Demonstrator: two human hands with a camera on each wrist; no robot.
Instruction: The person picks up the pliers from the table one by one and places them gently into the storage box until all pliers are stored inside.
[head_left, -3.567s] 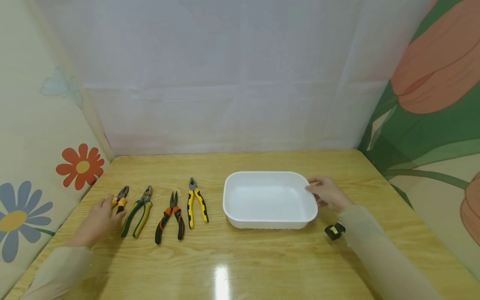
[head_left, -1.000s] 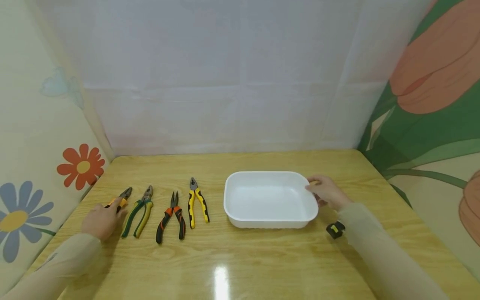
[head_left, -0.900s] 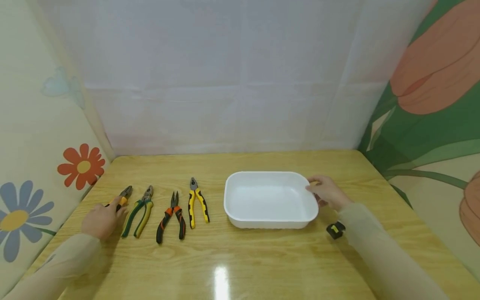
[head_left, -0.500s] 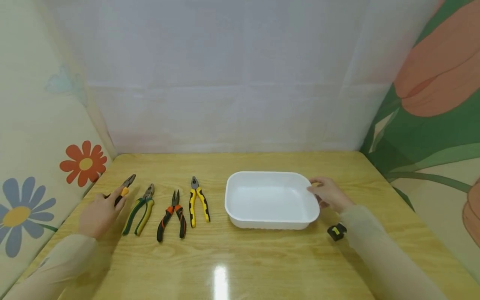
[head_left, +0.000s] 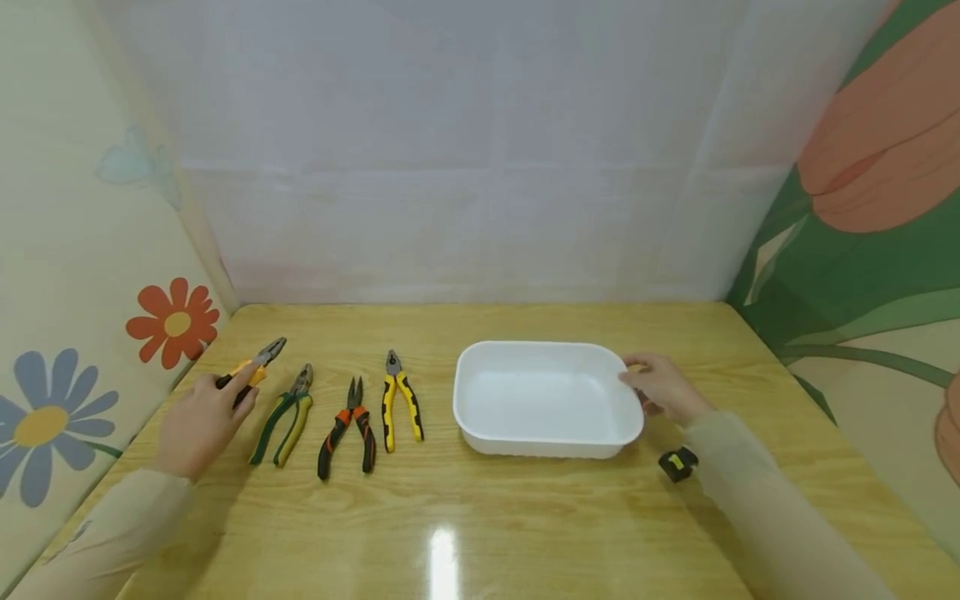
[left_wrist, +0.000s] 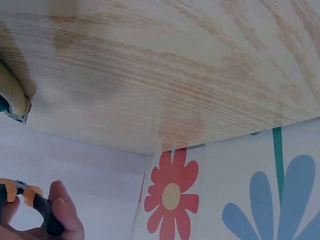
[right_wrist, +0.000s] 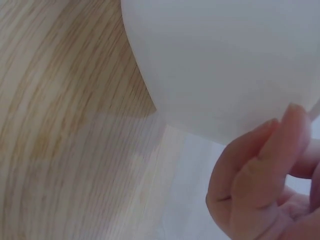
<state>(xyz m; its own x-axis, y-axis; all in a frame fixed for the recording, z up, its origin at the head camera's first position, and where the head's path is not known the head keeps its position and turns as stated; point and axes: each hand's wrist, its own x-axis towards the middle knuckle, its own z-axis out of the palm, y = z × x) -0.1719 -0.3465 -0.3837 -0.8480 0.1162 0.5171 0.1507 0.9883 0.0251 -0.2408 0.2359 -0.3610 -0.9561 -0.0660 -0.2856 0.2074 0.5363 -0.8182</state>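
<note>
My left hand (head_left: 198,425) grips a pair of orange-and-black pliers (head_left: 272,352) by the handles, held up with the metal nose pointing away and to the right. In the left wrist view, fingers (left_wrist: 65,212) curl at the black end of a pliers handle (left_wrist: 47,215). My right hand (head_left: 663,390) pinches the right rim of a white plastic bin (head_left: 547,450), which stands on the table. The right wrist view shows the thumb and fingers of this hand (right_wrist: 260,185) at the bin's edge, its smooth white wall (right_wrist: 220,60) alongside.
Between the hands lie green-and-yellow pliers (head_left: 302,382), orange-and-black needle-nose pliers (head_left: 366,435) and yellow-and-black pliers (head_left: 393,365), handles spread toward me. A small black block with a yellow mark (head_left: 677,464) shows by my right sleeve. White cloth (head_left: 480,208) hangs behind the wooden table (head_left: 525,533).
My left hand has closed on the orange-and-black pliers, lifted them and brought them slightly back and to the right. The right hand stays at the bin's rim; the camera shifted slightly.
</note>
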